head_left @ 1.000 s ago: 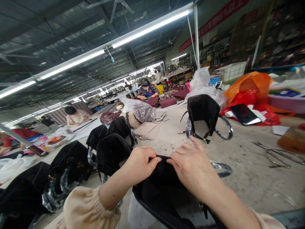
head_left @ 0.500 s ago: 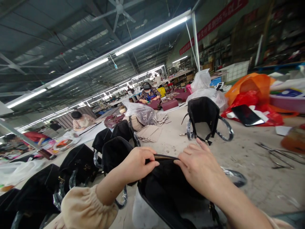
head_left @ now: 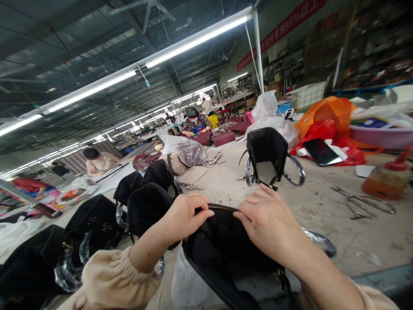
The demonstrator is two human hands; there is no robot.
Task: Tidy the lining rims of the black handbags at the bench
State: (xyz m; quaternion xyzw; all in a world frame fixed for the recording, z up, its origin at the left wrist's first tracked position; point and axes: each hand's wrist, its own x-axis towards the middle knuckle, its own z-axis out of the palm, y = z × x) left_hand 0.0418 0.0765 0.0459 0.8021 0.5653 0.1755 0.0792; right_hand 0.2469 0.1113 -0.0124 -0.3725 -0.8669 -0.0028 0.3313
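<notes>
A black handbag [head_left: 226, 254] stands in front of me with its mouth facing up and toward me. My left hand [head_left: 190, 215] pinches the far rim of the bag between thumb and fingers. A short way to the right, my right hand [head_left: 261, 219] grips the same rim, thumb on the inner side. Between the two hands the edge runs nearly straight, with a thin tan line along it. The dark lining hides most of the inside. A plastic-wrapped handle [head_left: 319, 242] sticks out past my right wrist.
Another black bag [head_left: 267, 148] stands beyond my hands. Several more black bags [head_left: 93, 224] line the left side. Scissors [head_left: 364, 202] and a bottle of orange liquid [head_left: 387, 178] lie at right, near a black phone-like slab [head_left: 322, 151]. Co-workers sit farther back.
The view has turned slightly to the right, so the surroundings sit farther left. Both hands keep their hold on the bag's rim, with little visible movement.
</notes>
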